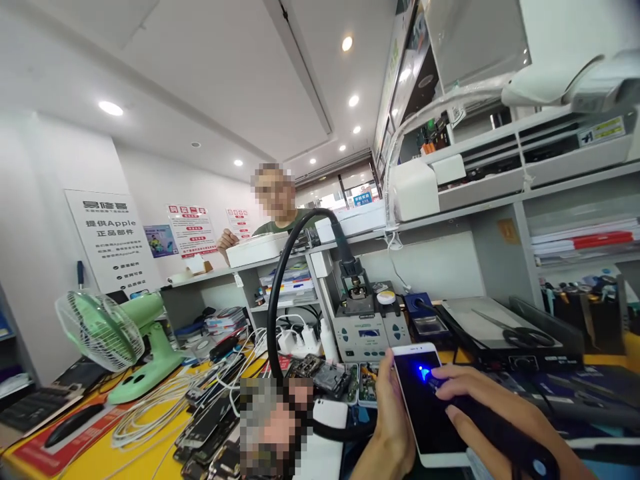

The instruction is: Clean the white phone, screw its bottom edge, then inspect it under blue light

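A white-framed phone [425, 427] with a dark screen is held upright by my left hand [389, 433], its fingers wrapped along the left edge. My right hand [480, 400] grips a black stick-like tool [500, 433] across the phone's right side. A small blue light glows on the upper screen near my right fingertips. Behind the phone stands a grey soldering station [367, 335], and a thick black hose [275, 300] arches from above it down to the left of my left hand.
A green fan [145, 360], coiled white cables [150, 407] and phone parts [205, 427] cover the left of the yellow bench. Scissors [520, 333] lie on a black-edged device at the right. A person [280, 207] stands behind the shelf counter.
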`<state>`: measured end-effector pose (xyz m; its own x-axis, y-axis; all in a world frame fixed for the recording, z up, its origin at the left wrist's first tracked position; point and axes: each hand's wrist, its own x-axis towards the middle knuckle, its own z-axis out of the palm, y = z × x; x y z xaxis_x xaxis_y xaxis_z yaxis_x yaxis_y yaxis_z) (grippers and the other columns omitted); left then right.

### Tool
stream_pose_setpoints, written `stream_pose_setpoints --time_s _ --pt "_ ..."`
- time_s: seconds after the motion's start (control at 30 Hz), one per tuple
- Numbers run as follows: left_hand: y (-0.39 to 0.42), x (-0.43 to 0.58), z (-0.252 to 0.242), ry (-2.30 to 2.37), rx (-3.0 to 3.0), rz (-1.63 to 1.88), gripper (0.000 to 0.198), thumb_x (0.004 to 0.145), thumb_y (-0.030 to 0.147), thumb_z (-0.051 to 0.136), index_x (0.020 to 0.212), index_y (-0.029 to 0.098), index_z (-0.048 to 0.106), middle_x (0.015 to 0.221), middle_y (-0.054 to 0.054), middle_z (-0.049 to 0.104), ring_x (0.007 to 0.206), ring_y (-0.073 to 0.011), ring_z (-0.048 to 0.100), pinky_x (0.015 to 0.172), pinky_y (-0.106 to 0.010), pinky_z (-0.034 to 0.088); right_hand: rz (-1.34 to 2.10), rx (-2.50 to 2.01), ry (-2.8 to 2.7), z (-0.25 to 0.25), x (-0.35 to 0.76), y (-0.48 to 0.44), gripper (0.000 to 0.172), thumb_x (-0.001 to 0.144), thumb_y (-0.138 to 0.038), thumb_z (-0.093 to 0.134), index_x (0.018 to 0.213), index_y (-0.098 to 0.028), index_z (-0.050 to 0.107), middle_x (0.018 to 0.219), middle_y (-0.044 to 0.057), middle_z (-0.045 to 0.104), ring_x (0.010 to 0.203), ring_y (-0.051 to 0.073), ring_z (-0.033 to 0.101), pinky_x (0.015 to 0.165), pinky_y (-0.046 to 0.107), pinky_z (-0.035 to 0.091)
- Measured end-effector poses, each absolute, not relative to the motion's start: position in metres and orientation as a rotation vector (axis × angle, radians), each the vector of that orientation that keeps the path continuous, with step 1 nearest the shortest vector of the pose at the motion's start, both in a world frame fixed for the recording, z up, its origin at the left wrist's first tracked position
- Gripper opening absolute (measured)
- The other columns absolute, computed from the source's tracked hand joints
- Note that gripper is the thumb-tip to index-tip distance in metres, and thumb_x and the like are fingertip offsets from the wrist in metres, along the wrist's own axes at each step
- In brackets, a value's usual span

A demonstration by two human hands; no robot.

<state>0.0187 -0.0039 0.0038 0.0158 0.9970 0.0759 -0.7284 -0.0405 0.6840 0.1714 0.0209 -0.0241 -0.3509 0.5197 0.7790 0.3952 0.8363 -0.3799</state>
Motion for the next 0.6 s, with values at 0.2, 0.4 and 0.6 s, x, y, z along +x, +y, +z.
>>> stream_pose_setpoints --time_s 0.2,0.4,0.6 --pt "-0.001 0.015 -0.002 0.505 0.677 1.511 0.061 0.09 0.063 0.048 0.104 0.01 0.076 0.085 -0.011 0.075 0.095 -0.0307 0.067 0.096 -0.041 0.045 0.194 -0.615 -1.992 -0.022 0.168 0.018 0.015 0.094 -0.032 0.055 0.106 -0.034 0.064 0.125 0.009 0.068 0.115 0.03 0.067 0.09 0.032 0.062" --pt "-0.003 0.015 0.0 0.526 0.689 1.499 0.065 0.091 0.063 0.045 0.104 0.007 0.074 0.084 -0.011 0.074 0.091 -0.0282 0.066 0.097 -0.039 0.042 0.247 -0.696 -2.054 -0.036 0.171 0.026 0.039 0.092 -0.04 0.062 0.128 -0.027 0.055 0.132 0.008 0.066 0.122 0.031 0.064 0.098 0.032 0.058" --pt "0.0 0.016 -0.005 0.499 0.699 1.52 0.063 0.092 0.062 0.045 0.106 0.007 0.074 0.088 -0.011 0.075 0.093 -0.0283 0.066 0.098 -0.039 0.04 0.169 -0.672 -2.109 -0.033 0.171 0.023 0.034 0.094 -0.037 0.06 0.126 -0.028 0.053 0.128 0.006 0.067 0.117 0.025 0.066 0.097 0.025 0.057"
